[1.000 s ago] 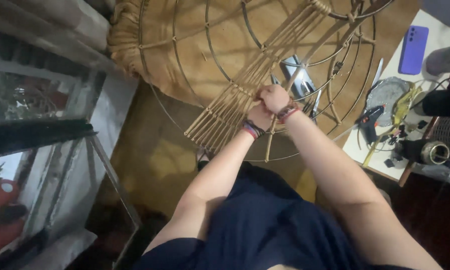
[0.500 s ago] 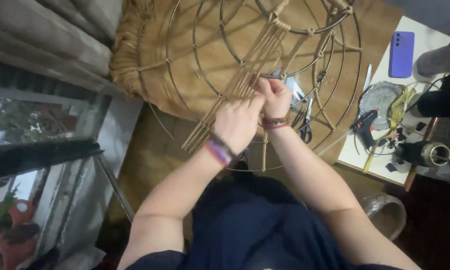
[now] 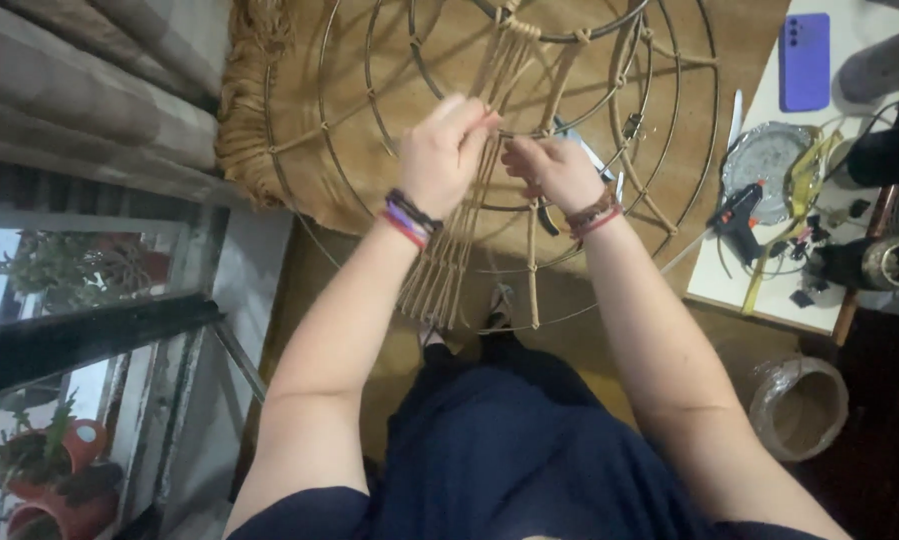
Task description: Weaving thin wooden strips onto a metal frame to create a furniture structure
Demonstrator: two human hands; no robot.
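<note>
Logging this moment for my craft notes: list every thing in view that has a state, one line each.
Round wire frame: tilted up, partly wrapped in tan cord at its left edge.
Tan cord strands: tied at the inner ring, hanging loose below.
Left hand: pinching cord strands.
Right hand: closed on cord strands.
Purple phone: lying back-up on the white table.
Black glue gun: lying on its side.

Grey curtain above a window, brown floor, white side table at right
</note>
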